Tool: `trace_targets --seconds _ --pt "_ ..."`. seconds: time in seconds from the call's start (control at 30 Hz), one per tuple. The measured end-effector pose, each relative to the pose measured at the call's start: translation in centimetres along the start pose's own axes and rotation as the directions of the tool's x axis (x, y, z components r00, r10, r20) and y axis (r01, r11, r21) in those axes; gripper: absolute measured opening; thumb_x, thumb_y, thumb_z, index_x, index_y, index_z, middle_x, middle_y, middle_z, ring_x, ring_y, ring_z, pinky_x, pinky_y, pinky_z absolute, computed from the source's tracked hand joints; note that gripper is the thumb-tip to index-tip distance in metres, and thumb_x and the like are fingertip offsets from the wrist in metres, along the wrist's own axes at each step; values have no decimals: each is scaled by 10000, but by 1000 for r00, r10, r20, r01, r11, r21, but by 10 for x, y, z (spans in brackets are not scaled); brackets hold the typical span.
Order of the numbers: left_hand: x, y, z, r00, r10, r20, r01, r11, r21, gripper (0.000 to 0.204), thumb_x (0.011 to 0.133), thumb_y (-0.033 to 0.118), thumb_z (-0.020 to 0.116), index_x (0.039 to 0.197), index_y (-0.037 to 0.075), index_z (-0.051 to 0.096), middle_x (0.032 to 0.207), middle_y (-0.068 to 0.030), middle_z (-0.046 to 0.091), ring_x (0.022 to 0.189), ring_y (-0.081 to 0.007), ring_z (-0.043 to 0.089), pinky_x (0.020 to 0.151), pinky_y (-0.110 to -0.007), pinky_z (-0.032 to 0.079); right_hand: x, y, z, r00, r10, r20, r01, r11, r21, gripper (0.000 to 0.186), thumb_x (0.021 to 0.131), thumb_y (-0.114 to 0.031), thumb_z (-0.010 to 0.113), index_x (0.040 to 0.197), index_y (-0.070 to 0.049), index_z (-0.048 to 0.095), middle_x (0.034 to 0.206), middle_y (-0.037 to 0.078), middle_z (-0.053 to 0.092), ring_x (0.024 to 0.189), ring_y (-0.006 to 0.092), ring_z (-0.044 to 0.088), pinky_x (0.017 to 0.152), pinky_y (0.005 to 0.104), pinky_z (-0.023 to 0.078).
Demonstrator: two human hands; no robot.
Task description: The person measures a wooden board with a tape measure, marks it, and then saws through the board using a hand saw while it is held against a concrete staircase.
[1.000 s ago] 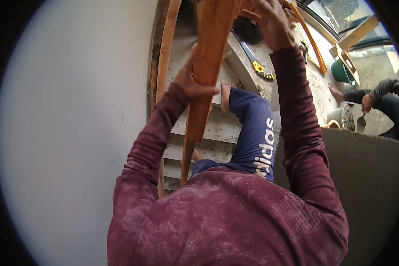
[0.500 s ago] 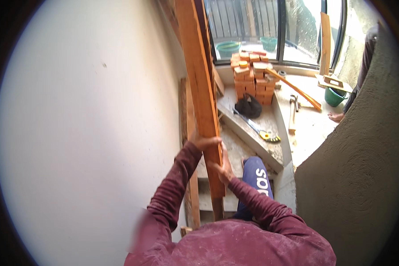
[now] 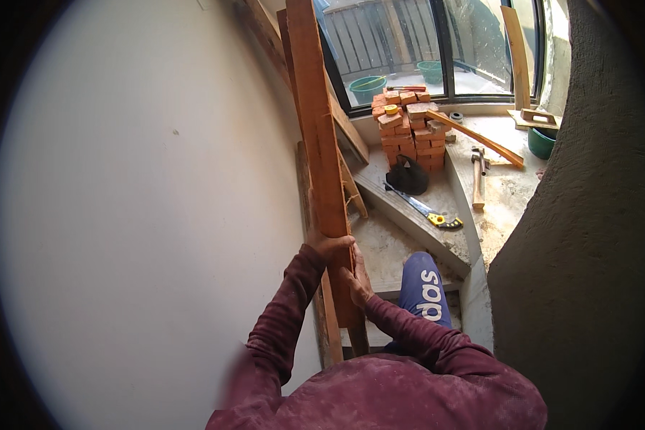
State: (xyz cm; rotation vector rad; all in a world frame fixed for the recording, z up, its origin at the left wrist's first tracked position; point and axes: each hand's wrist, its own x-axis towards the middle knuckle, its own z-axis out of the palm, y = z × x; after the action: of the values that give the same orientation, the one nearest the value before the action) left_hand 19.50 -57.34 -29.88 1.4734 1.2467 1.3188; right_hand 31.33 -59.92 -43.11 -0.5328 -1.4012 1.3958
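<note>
A long reddish-brown wooden plank [image 3: 315,136] runs from the top of the view down to my body, close to the white wall. My left hand [image 3: 330,247] is wrapped over it from the left side. Slightly lower, my right hand [image 3: 360,282] grips the plank's right edge, fingers partly hidden behind it. Behind the plank, other timber [image 3: 325,315] leans along the wall, with a thin wood strip [image 3: 352,192] to its right. My knee in blue trousers [image 3: 419,287] is bent beside the plank, on the steps.
Concrete steps [image 3: 408,215] bear a handsaw [image 3: 437,217], a black bag [image 3: 408,175] and stacked bricks [image 3: 411,143] with a yellow tape measure [image 3: 392,110]. Right lie a hammer [image 3: 478,183], a wooden bar [image 3: 480,140] and a green bucket [image 3: 542,147]. A rough curved wall [image 3: 559,272] bounds the right; windows stand behind.
The plank's lower end and both hands sit a little lower in view, still gripping. The thin strip behind the plank now shows. The other person's leg at right has mostly left view.
</note>
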Motion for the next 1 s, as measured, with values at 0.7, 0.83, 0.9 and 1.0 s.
trace_targets --seconds 0.7,0.83,0.9,1.0 --pt "-7 -25 29 843 397 -364 -302 908 291 1272 440 138 813 1517 155 136 1207 -207 460 1135 -378 481 1007 -430 394 -1 -40 -15 946 271 181 -192 912 -362 1033 635 -242 824 1409 -56 166 1337 165 409 1209 259 491 1017 357 421" --pt "-4 -32 23 863 361 -354 -315 931 182 1270 441 137 812 1514 135 134 1237 -211 458 1137 -369 487 1004 -418 398 2 -18 -17 976 174 131 -95 883 -460 992 649 -246 821 1387 -39 192 1305 163 421 1205 266 490 1001 361 434" --pt "-9 -14 21 879 365 -306 -277 915 293 1255 455 128 811 1510 106 132 1247 -200 459 1153 -348 489 1003 -409 404 0 -18 -16 983 155 99 -86 863 -497 1097 633 -327 803 1432 -28 114 1352 193 384 1271 298 422 1027 388 382" --pt "-8 -23 12 905 365 -217 -342 929 139 1201 494 112 808 1497 61 151 1259 -161 473 1191 -296 473 1008 -386 406 -9 -16 0 1000 19 18 -3 748 -664 1203 617 -360 805 1466 -12 27 1362 226 339 1303 343 351 1044 416 339"
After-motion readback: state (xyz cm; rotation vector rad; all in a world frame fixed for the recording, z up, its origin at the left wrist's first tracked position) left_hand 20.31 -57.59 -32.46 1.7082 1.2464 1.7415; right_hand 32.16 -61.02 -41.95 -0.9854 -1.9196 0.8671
